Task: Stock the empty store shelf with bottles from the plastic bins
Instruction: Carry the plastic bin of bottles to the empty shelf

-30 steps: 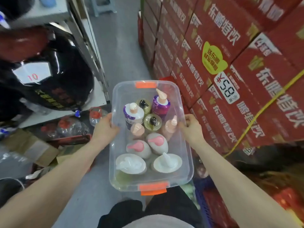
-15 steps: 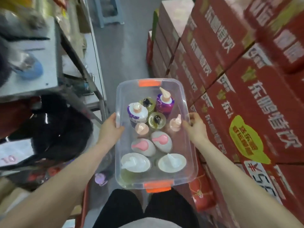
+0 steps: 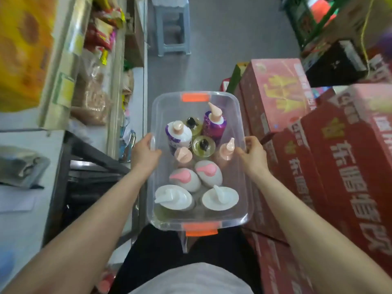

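Fingers of my left hand [image 3: 144, 153] and right hand [image 3: 253, 154] clench the clear orange-latched plastic bin [image 3: 240, 119], long axis ahead, white store shelf [image 3: 137, 92] left of the bin.

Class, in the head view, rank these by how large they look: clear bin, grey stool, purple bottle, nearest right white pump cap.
1. clear bin
2. grey stool, though it is farther away
3. purple bottle and white pump cap look alike; the cap is nearer, so unranked.
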{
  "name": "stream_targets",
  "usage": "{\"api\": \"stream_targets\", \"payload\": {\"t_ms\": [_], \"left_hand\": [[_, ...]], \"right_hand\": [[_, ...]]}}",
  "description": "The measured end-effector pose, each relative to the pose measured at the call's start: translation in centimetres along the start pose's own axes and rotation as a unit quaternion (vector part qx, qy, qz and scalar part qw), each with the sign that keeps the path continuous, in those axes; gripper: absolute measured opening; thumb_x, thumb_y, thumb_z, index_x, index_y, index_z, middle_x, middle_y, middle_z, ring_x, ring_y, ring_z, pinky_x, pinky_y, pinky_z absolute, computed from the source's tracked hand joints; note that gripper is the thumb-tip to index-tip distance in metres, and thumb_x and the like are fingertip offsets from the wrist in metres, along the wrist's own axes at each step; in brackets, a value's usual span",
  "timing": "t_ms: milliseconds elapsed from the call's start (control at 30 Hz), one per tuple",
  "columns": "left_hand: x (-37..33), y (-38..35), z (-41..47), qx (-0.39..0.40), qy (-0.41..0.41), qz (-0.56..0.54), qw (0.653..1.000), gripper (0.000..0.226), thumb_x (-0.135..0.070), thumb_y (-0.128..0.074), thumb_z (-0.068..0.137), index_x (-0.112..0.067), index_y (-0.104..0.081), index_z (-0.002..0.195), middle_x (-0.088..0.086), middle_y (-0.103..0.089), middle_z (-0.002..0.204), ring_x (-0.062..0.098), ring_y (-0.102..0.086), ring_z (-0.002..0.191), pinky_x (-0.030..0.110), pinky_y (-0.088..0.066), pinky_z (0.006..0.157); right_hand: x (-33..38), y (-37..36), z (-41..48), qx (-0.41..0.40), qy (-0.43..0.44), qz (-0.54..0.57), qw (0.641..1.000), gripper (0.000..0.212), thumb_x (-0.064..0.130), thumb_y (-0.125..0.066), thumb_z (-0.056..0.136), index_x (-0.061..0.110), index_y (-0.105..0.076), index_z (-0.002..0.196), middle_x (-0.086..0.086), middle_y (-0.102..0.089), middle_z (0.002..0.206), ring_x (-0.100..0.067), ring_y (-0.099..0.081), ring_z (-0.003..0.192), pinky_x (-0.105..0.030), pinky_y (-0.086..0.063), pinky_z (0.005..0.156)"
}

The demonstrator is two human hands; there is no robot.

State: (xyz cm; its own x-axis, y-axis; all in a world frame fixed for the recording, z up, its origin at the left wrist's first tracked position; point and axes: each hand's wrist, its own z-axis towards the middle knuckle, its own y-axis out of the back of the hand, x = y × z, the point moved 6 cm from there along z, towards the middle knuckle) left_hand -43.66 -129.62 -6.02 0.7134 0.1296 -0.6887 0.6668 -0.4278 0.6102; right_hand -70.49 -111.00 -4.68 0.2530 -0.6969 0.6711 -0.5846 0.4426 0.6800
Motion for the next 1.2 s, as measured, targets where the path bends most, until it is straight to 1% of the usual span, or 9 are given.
{"api": "stream_targets", "payload": {"t_ms": [233,467,567,633,767,900,967,1067,1200], "left_hand": [[-8.6,0.7,17.6,-0.018,0.015,-0.009,1.0,0.061,-0.009,-0.062,0.082,-0.018,-0.047,0.141,0.025,-0.053,0.131,0.042,-0.054,0.114,0.046,-0.046,0.091],[-19.3,2.9,33.9,-0.008,-0.004,0.018,1.0,0.062,-0.011,-0.064,0.081,-0.021,-0.049,0.14,0.021,-0.059,0.125,0.038,-0.059,0.108,0.045,-0.05,0.091],[-25.0,3.2,41.0,-0.013,-0.034,0.048,0.998,0.056,-0.012,-0.065,0.081,-0.016,-0.053,0.136,0.014,-0.062,0.126,0.033,-0.06,0.106,0.035,-0.05,0.086],[-28.8,2.9,45.7,-0.009,-0.047,0.069,0.996,0.043,-0.013,-0.064,0.08,-0.018,-0.06,0.123,0.006,-0.068,0.107,0.027,-0.062,0.09,0.03,-0.046,0.069],[-36.0,1.7,54.7,0.0,-0.054,0.056,0.997,0.036,-0.018,-0.063,0.074,-0.025,-0.065,0.109,0.002,-0.072,0.091,0.027,-0.065,0.082,0.034,-0.052,0.072],[-43.3,0.1,62.9,0.011,-0.071,0.07,0.995,0.022,-0.008,-0.062,0.081,-0.016,-0.06,0.102,0.008,-0.059,0.077,0.024,-0.056,0.071,0.028,-0.037,0.057],[-47.1,-1.0,67.3,0.018,-0.072,0.074,0.994,0.038,-0.008,-0.061,0.083,-0.012,-0.058,0.121,0.003,-0.057,0.086,0.027,-0.057,0.082,0.028,-0.038,0.066],[-52.5,-2.8,75.1,0.029,-0.089,0.083,0.992,0.058,-0.012,-0.062,0.082,-0.016,-0.048,0.138,0.012,-0.063,0.104,0.031,-0.059,0.097,0.034,-0.046,0.083],[-59.8,-5.5,86.1,0.047,-0.113,0.101,0.987,0.06,-0.014,-0.063,0.083,-0.016,-0.046,0.141,0.013,-0.065,0.109,0.033,-0.059,0.106,0.031,-0.04,0.08]], "right_hand": [[10.4,-2.5,18.1,0.015,0.017,0.001,1.0,0.034,0.025,-0.066,0.087,0.013,-0.055,0.118,-0.001,-0.061,0.097,-0.021,-0.058,0.088,-0.034,-0.045,0.075],[19.5,-3.8,33.6,-0.001,-0.002,0.024,1.0,0.028,0.024,-0.067,0.085,0.012,-0.058,0.108,-0.002,-0.063,0.091,-0.022,-0.058,0.081,-0.03,-0.038,0.069],[22.8,-3.6,40.8,-0.013,-0.008,0.035,0.999,0.03,0.022,-0.068,0.083,0.01,-0.058,0.109,-0.003,-0.064,0.091,-0.023,-0.058,0.081,-0.03,-0.039,0.069],[24.9,-3.5,46.2,-0.012,-0.007,0.029,0.999,0.033,0.021,-0.067,0.083,0.008,-0.058,0.113,-0.005,-0.065,0.095,-0.024,-0.059,0.086,-0.031,-0.04,0.071],[28.8,-2.7,57.5,-0.006,-0.015,0.027,0.999,0.035,0.019,-0.065,0.084,0.009,-0.058,0.116,-0.009,-0.067,0.106,-0.029,-0.061,0.098,-0.037,-0.048,0.082],[33.3,-0.9,67.9,-0.004,-0.008,0.035,0.999,0.035,0.015,-0.064,0.083,0.007,-0.057,0.117,-0.001,-0.06,0.097,-0.024,-0.059,0.093,-0.031,-0.045,0.076],[35.2,0.2,73.2,-0.013,-0.017,0.033,0.999,0.037,0.015,-0.064,0.083,0.009,-0.056,0.118,-0.002,-0.061,0.099,-0.025,-0.06,0.096,-0.033,-0.047,0.078],[37.8,1.5,81.3,-0.026,-0.027,0.024,0.999,0.037,0.017,-0.063,0.084,0.01,-0.055,0.119,-0.006,-0.063,0.108,-0.026,-0.059,0.1,-0.035,-0.048,0.082],[41.0,3.1,91.6,-0.067,-0.053,0.018,0.996,0.034,0.018,-0.064,0.084,0.012,-0.054,0.116,-0.005,-0.062,0.109,-0.027,-0.059,0.099,-0.043,-0.052,0.085]]}}
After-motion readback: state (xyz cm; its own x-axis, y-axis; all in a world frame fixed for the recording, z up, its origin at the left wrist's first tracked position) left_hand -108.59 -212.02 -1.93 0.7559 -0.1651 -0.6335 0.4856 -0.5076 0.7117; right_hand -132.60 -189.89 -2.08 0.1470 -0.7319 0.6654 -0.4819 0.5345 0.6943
